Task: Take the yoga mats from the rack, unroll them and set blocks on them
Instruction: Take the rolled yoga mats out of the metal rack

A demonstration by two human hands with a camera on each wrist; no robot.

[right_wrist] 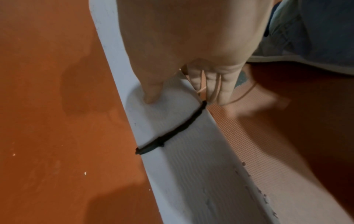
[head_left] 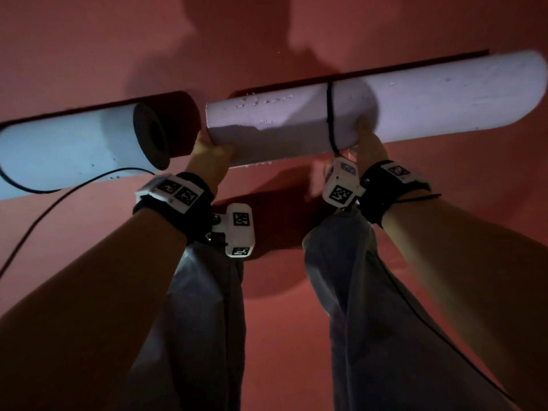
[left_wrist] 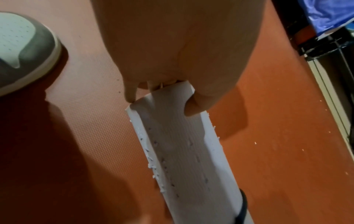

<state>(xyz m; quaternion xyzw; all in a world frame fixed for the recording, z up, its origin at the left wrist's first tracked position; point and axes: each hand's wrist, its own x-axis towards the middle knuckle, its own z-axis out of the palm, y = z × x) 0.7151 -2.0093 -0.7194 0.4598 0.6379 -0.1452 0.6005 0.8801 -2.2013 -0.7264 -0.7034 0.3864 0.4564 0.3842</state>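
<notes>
A rolled pale-purple yoga mat lies crosswise in front of me over the red floor, bound by a black band. My left hand grips its left end; in the left wrist view the left hand has its thumb on top of the roll and its fingers curled under. My right hand grips the roll just right of the band, and in the right wrist view the right hand clasps the roll beside the band. A second rolled mat, light blue, lies to the left.
The red textured floor surface spreads all around. My legs in light jeans stand below the roll, and a grey-white shoe is near its left end. A black cord trails at left. A dark rack frame stands beyond.
</notes>
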